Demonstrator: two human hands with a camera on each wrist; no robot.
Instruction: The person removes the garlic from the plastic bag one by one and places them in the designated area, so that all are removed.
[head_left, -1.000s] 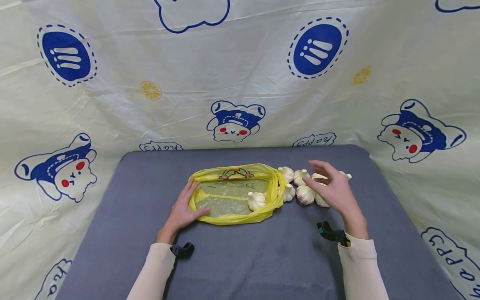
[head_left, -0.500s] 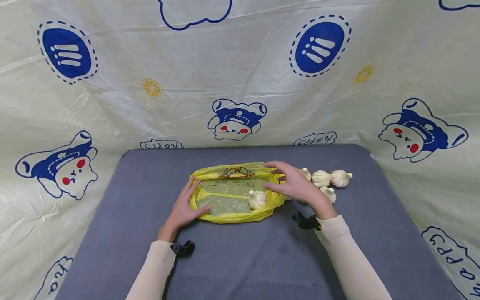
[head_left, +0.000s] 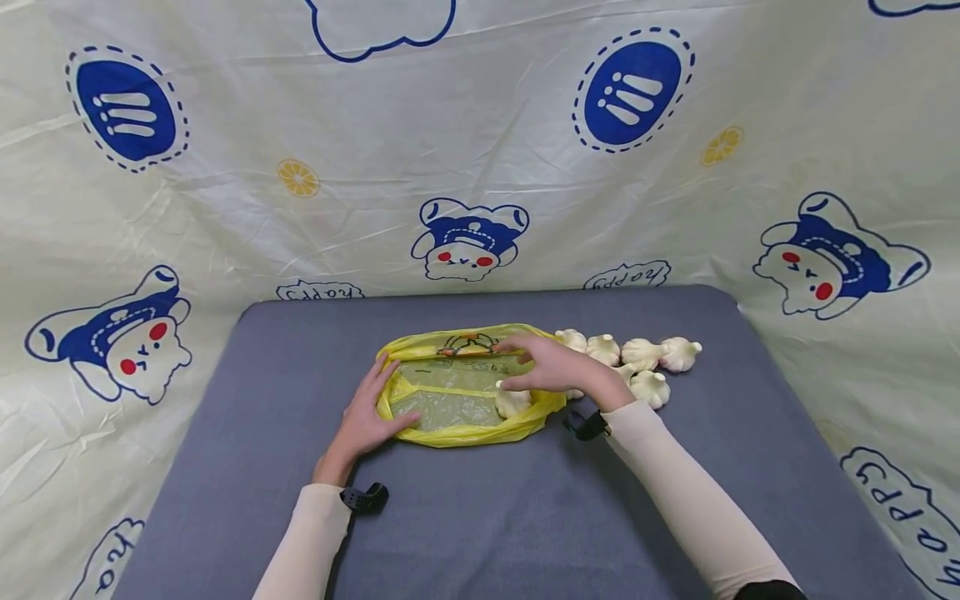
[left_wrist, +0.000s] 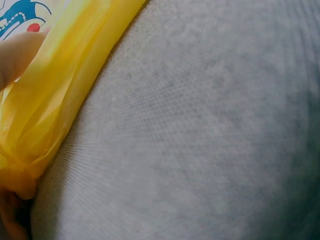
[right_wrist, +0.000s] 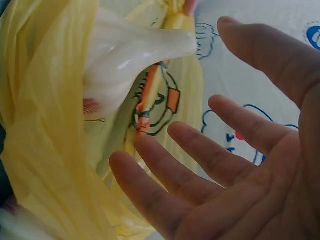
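A yellow plastic bag (head_left: 465, 437) lies on the table with its mouth spread. My left hand (head_left: 367, 419) holds its left end, and the thumb (left_wrist: 17, 55) reaches over the rim in the left wrist view. Inside the bag's right end sits a garlic bulb (head_left: 512, 403), partly covered by my right hand (head_left: 551, 365) in the head view. That hand hovers above the bag's right side with fingers spread and nothing in them. In the right wrist view, the garlic's pale stem points toward the thumb, apart from it.
Several more garlic bulbs (head_left: 649, 389) lie to the right of the bag, some partly hidden by my right forearm. A grey-blue cloth covers the table (head_left: 480, 517). Behind it hangs a white printed curtain (head_left: 480, 125).
From above the loose garlic bulbs, my right hand has moved left to over the bag, holding nothing. My left hand and the bag stay almost in place.
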